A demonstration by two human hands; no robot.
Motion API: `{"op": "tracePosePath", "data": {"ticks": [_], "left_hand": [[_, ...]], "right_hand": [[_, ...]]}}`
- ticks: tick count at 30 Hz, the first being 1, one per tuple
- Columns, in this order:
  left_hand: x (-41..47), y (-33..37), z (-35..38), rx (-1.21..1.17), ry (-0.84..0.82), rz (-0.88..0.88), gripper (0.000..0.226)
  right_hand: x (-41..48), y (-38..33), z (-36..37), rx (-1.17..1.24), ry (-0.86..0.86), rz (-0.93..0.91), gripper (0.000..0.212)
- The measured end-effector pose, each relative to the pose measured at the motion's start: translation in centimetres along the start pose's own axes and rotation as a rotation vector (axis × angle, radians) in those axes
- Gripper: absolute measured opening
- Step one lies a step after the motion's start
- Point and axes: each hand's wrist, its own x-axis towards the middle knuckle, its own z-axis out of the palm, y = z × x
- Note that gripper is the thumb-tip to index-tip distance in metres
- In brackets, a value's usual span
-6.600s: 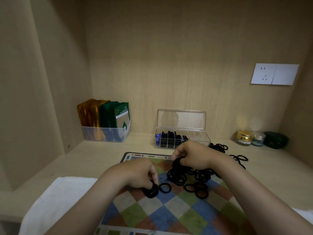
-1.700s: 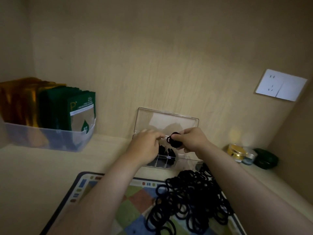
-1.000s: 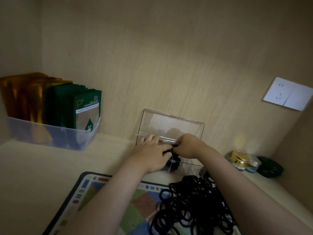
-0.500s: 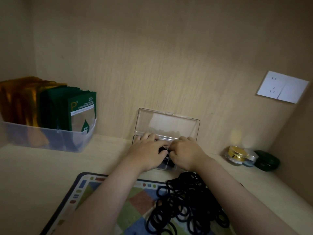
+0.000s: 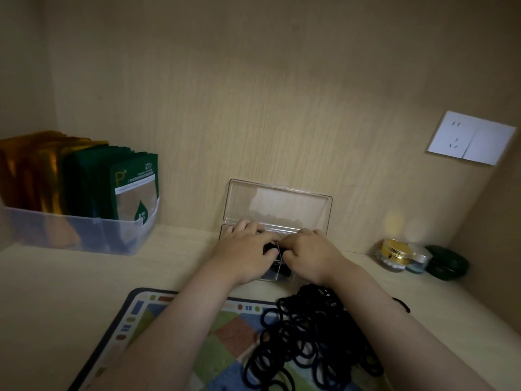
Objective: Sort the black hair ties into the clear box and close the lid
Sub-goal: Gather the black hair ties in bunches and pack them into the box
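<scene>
Head view: both hands are down on the open clear box [image 5: 277, 277] at the back of the bench [image 5: 183, 266], by the wall. Left hand [image 5: 242, 251] lies over the box's left half with fingers stretched flat to the rear rim. Its grip is apart, and the thumb touches a black bunch of hair ties [image 5: 271, 247] in the compartments. Right hand [image 5: 310, 253] is just beside it, knuckles up, fingers curled down into the box. That grip is hidden under the hand, so I cannot tell if it pinches anything. The bunch sits in the gap between the two hands, partly covered by both. Lid [image 5: 279, 206] stands upright behind the fingers, against the wall.

Loose pile of hair ties [image 5: 310, 342] is on the checkered mat [image 5: 158, 320], just in front of the box, partly under the right forearm. One stray tie [image 5: 402, 305] lies on the bench right of that arm. To the left is a clear bin [image 5: 84, 235] with green sachets [image 5: 135, 187] and gold sachets [image 5: 31, 170]. To the right, well apart from the box, are a gold-lidded jar [image 5: 394, 251], a small jar [image 5: 420, 259] and a dark green jar [image 5: 446, 262]. Wall socket [image 5: 470, 138] is above them.
</scene>
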Motion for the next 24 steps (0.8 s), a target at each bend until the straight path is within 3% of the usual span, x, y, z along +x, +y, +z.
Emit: {"op": "tracePosePath", "data": {"ticks": [6,12,18,24], "left_hand": [[-0.1,0.7,-0.5,-0.054,0.076,0.02,0.042],[-0.5,3.4,-2.2,-0.12,0.185,0.129,0.011],[-1.6,6.3,-3.5,-0.087,-0.057,0.111,0.009],[-3.6,6.1,-2.3,-0.015,-0.332,-0.045,0.026]], "right_hand": [[-2.2,0.8,-1.8,0.276,0.205,0.063,0.038],[-5.4,1.1,-1.7,0.415,0.208,0.049,0.022],[-7.6,1.2,-0.1,0.361,0.051,-0.013,0.021],[-7.6,1.3,0.5,0.122,0.015,-0.098,0.053]]}}
